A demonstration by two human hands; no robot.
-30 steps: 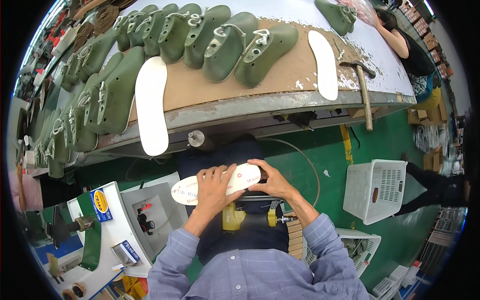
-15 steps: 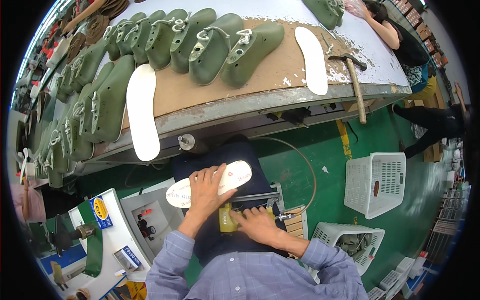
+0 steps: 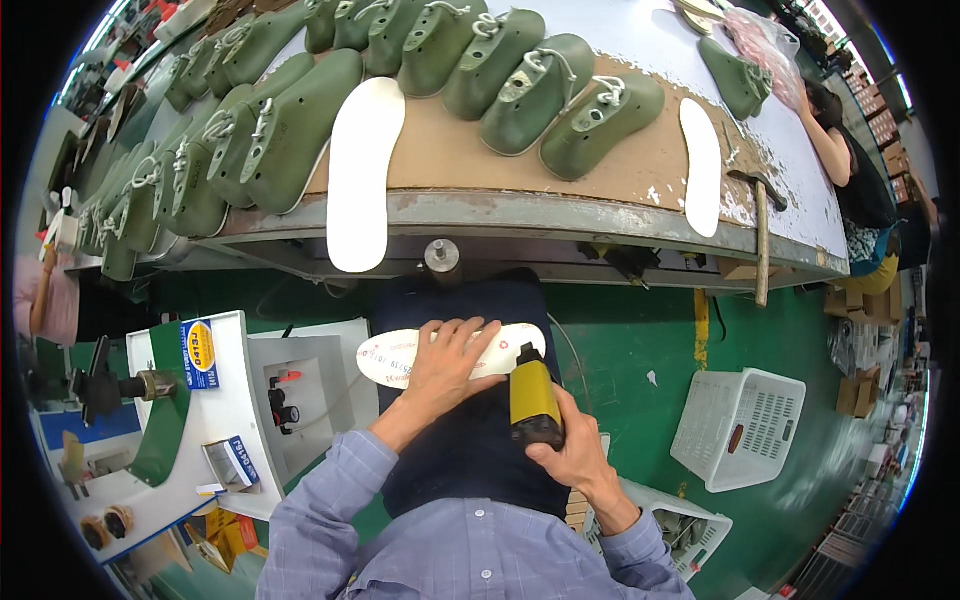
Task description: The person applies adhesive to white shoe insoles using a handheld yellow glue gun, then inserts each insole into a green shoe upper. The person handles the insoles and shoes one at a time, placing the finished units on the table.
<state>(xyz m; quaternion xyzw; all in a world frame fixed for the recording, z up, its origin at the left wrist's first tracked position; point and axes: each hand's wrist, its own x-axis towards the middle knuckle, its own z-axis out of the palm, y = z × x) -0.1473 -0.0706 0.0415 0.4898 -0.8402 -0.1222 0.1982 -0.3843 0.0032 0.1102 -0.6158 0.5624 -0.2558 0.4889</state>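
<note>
A white insole (image 3: 392, 358) with red and blue marks lies across my lap. My left hand (image 3: 445, 372) grips it, fingers over its far edge and thumb along the near one. What lies under the insole is hidden. In my right hand (image 3: 580, 450) is a yellow and black air stapler (image 3: 535, 400), held upright. Its black nose is at the right end of the insole; whether the two touch I cannot tell. Just beyond, a metal post (image 3: 441, 257) stands before the bench.
Green shoe lasts (image 3: 605, 125) with white cords crowd the bench (image 3: 480, 205). A long white insole (image 3: 365, 180), a smaller white insole (image 3: 700, 165) and a hammer (image 3: 763, 235) overhang or lie near its edge. White crates (image 3: 735, 430) stand on the right; another person (image 3: 850, 150) works at far right.
My right hand has picked up the air stapler from beside my lap and brought it up to the insole's right end. My left hand still grips the insole. The view has shifted.
</note>
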